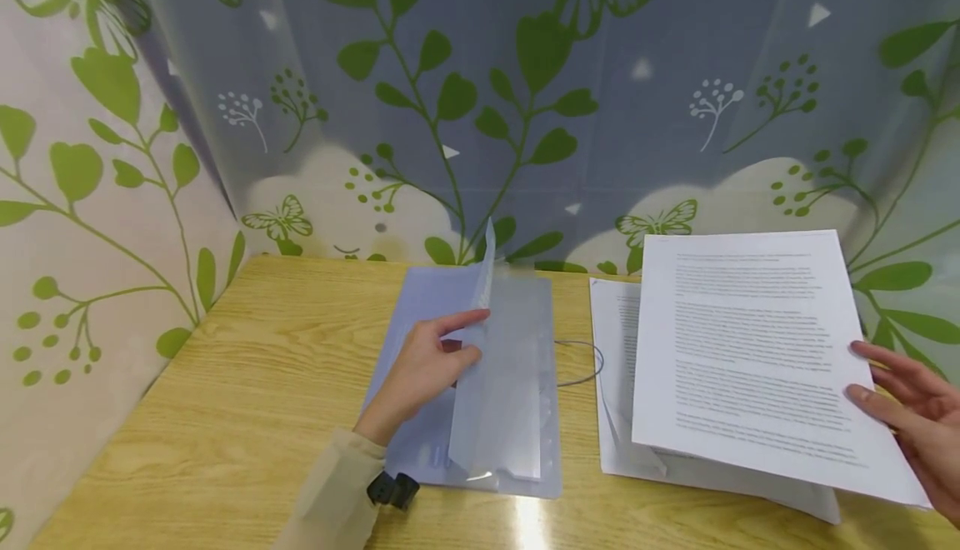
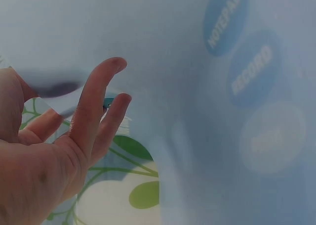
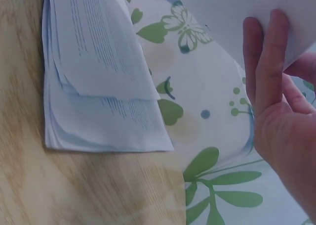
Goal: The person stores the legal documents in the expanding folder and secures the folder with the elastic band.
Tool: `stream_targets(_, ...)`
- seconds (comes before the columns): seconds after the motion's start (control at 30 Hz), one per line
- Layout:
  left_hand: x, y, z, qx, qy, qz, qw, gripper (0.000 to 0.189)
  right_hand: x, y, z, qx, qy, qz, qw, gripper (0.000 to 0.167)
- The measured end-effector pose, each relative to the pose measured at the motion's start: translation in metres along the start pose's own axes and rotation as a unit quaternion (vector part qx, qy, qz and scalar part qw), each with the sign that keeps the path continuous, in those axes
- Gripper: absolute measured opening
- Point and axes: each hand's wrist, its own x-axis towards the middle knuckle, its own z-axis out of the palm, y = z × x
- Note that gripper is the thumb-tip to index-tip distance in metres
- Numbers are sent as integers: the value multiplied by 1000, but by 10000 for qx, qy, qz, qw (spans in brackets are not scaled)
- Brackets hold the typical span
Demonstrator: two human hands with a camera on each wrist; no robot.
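A pale blue translucent plastic folder (image 1: 408,325) lies opened on the table. My left hand (image 1: 423,371) pinches its raised cover (image 1: 468,417) near the free edge, between thumb and index finger. In the left wrist view the cover (image 2: 197,136) shows blue ovals printed NOTEPAD and RECORD, and the other fingers are spread. My right hand (image 1: 918,408) holds printed paper (image 1: 742,350) by its right edge, with the thumb on the printed face. This paper is lifted and tilted above a stack of printed sheets (image 1: 618,442), which it partly covers.
The wooden table (image 1: 247,383) stretches left of the folder. A thin grey cord loop (image 1: 600,362) sticks out between folder and stack. Leaf-patterned fabric (image 1: 450,117) hangs close behind and at both sides. A black band (image 1: 393,490) is on the left wrist.
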Motion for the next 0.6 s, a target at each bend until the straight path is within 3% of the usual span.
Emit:
stream_targets(0.3, 0, 0, -1, 44, 57, -14, 10000, 56, 1, 2, 19, 182, 34, -94, 9998, 56)
stream_targets(0.6, -1, 1, 0, 67, 46, -47, 10000, 57, 0, 4, 34, 255, 91, 404, 9988, 54)
